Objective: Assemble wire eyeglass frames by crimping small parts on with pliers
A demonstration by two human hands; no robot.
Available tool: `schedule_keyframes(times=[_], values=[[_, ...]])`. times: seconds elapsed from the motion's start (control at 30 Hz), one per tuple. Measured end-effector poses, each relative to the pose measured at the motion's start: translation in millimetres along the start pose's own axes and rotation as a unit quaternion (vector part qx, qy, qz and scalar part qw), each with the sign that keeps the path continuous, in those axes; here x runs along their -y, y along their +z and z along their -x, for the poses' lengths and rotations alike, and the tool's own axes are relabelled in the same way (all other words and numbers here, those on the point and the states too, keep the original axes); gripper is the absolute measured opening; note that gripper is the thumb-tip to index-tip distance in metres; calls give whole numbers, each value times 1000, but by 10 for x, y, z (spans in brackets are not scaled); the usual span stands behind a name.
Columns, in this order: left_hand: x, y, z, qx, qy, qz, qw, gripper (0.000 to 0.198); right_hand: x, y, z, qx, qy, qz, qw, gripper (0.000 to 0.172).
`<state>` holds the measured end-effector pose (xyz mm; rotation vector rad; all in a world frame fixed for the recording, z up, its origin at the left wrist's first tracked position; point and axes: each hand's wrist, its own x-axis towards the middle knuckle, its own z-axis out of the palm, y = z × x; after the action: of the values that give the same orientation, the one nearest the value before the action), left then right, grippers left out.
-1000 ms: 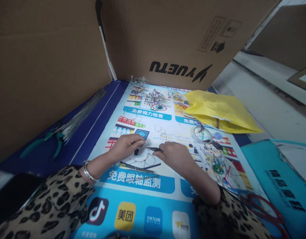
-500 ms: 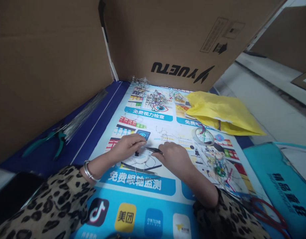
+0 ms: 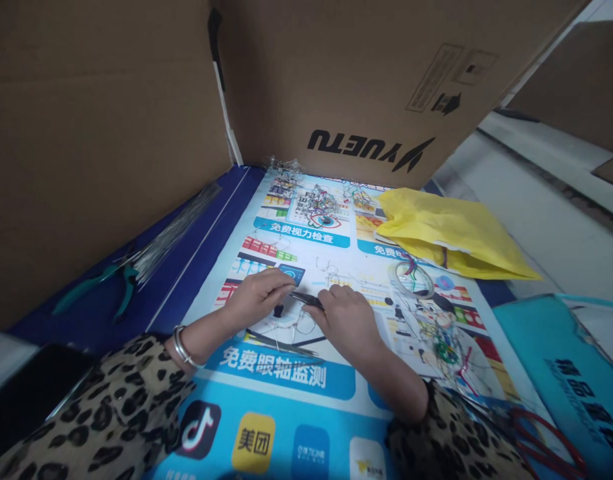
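My left hand (image 3: pixel 259 293) rests on the printed poster (image 3: pixel 286 393) with its fingers pinched together on something too small to make out. My right hand (image 3: pixel 344 317) is closed on small dark pliers (image 3: pixel 306 300), and their tip meets the left fingertips. Thin wire pieces and a dark strip (image 3: pixel 281 340) lie on the poster just below both hands. A small black piece (image 3: pixel 278 311) sits under the left fingers. Both sleeves are leopard print, and a silver bangle (image 3: pixel 182 347) circles my left wrist.
Cardboard walls (image 3: pixel 111 133) stand behind and to the left. Teal-handled pliers (image 3: pixel 104 288) and a bundle of metal wires (image 3: pixel 174 230) lie at left. A yellow bag (image 3: pixel 451 230), a tape roll (image 3: pixel 414 279), tangled coloured wires (image 3: pixel 439 337) and a teal bag (image 3: pixel 571 380) lie at right.
The two hands have stayed together at the same spot on the poster; the pliers tip has drawn slightly closer to the left fingers. The view has shifted a little.
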<state>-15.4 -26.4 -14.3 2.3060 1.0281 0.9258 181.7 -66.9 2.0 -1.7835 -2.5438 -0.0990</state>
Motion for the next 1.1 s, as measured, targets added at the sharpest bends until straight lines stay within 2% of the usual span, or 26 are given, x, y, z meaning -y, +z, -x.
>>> schedule_keyframes(times=[0.57,1.1], values=[[11,30,35,-28,15,-43,999,16,19,24,-1,-6,-17,20,1000,35],[27,36,42,-31,12,-25,999,16,14,57,-9,5,-19,11,1000,35]])
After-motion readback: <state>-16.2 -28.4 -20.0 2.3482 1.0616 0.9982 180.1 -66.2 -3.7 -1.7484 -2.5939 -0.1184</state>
